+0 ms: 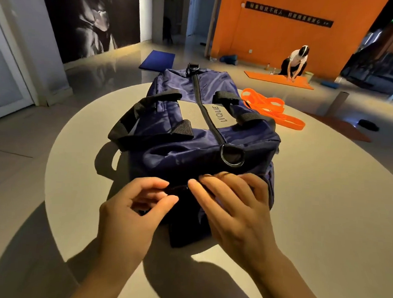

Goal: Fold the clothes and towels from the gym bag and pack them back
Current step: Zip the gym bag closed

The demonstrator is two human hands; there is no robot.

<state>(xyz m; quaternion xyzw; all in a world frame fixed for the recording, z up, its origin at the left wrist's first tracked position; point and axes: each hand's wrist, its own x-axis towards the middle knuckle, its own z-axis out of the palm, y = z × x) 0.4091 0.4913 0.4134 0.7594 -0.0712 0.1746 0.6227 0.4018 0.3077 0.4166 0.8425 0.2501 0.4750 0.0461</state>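
A navy gym bag (182, 139) with black handles and a grey label lies lengthwise on the round white table (323, 210), its top zipper closed. Both hands are at its near end panel. My left hand (132, 211) has its fingers curled, thumb and forefinger close together at a small black zipper pull on the end pocket. My right hand (235, 209) rests on the end of the bag with fingers spread and lightly bent over the fabric. No clothes or towels are in view.
Orange resistance bands (271, 109) lie on the table to the right of the bag. On the floor beyond are a blue mat (156, 60) and an orange mat (282, 79) where a person (296, 60) kneels. A white door stands at the left.
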